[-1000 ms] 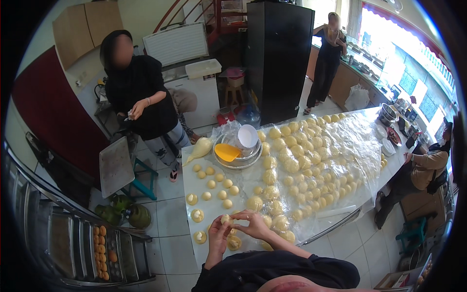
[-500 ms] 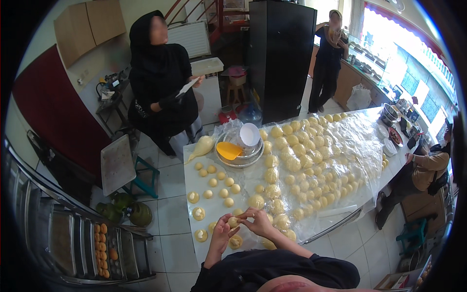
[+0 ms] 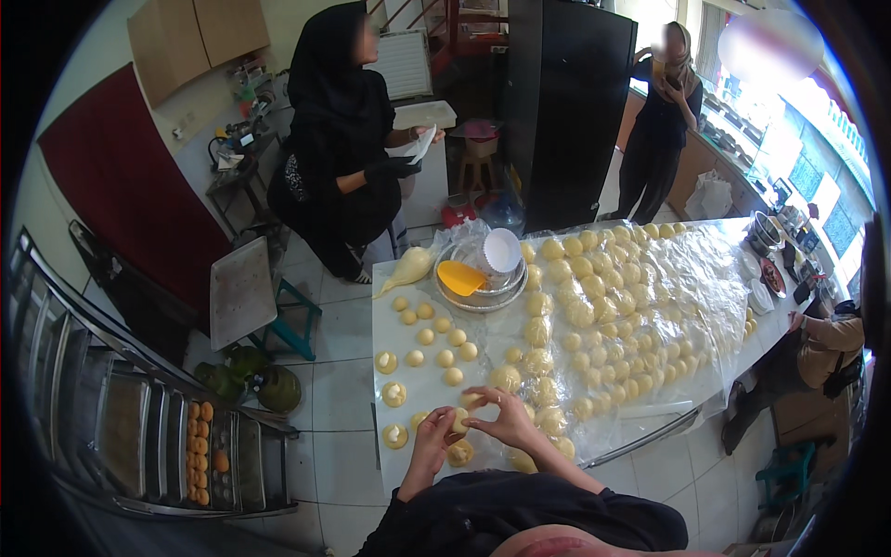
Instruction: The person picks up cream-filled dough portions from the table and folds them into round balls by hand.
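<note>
Between my two hands, just above the near part of the table, is a small pale-yellow dough ball [image 3: 459, 420]. My left hand [image 3: 431, 447] has its fingers closed around the left side of it. From the right, my right hand [image 3: 502, 420] pinches it with thumb and fingers. Flattened dough rounds topped with white filling, such as this dough round [image 3: 394, 395], lie left of my hands, and a filled round [image 3: 459, 452] sits just below them. Several small filling balls [image 3: 453, 376] are spread beyond. A full piping bag [image 3: 408, 269] lies at the far left of the table.
Rows of dough balls [image 3: 603, 309] under clear plastic sheeting cover the table's right. A metal bowl [image 3: 492, 299] holds a yellow scraper [image 3: 459, 277] and white paper cups [image 3: 502, 249]. A tray rack [image 3: 167, 446] stands left. Three other people are around the table and room.
The whole view has swung, so the table sits farther right in the picture. My hands still hold the dough ball together, with the fingers slightly shifted.
</note>
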A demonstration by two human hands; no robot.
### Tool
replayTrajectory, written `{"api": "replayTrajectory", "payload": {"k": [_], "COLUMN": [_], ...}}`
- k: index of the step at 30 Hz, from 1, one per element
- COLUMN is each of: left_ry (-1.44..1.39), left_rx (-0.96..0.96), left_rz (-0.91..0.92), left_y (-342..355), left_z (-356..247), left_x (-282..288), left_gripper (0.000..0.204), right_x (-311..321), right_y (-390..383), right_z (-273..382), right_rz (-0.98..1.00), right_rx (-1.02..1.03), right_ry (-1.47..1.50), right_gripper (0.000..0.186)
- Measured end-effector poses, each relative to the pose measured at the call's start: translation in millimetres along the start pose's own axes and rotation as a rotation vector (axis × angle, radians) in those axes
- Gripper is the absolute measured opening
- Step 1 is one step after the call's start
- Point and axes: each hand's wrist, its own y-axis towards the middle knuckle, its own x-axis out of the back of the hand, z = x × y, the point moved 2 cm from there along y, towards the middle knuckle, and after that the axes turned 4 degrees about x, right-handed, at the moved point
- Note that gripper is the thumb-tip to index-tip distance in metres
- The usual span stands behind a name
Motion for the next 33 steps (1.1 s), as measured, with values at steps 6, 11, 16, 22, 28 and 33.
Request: {"api": "replayTrajectory", "payload": {"k": [6, 11, 16, 22, 28, 33], "left_ry": [0.132, -0.059, -0.117, 0.046, 0.090, -0.080], "left_rx": [0.046, -0.008, -0.004, -0.058, -0.004, -0.002], "left_rz": [0.066, 0.095, 0.142, 0.108, 0.172, 0.235], "left_y": [2.9, 6.2, 10.9, -6.8, -5.0, 1.7], "left_z": [-1.5, 3.8, 17.0, -24.9, -24.9, -10.6], "left_x": [-6.9, -1.3, 9.6, -22.6, -19.6, -12.8], "left_gripper": [0.025, 0.032, 0.031, 0.030, 0.027, 0.027], "right_x": [-1.2, 0.7, 3.7, 3.0, 4.5, -4.3], "right_y": [-2.3, -2.5, 2.8, 0.1, 1.9, -5.8], "right_z": [-21.0, -7.5, 41.9, -28.9, -28.2, -59.5], "right_rz": [0.057, -0.007, 0.243, -0.190, 0.167, 0.048], "right_rx": [-0.060, -0.041, 0.016, 0.106, -0.008, 0.137], "right_ry": [-0.187, -0.145, -0.581, -0.158, -0.180, -0.340], "right_gripper": [0.012, 0.015, 0.017, 0.012, 0.014, 0.013]}}
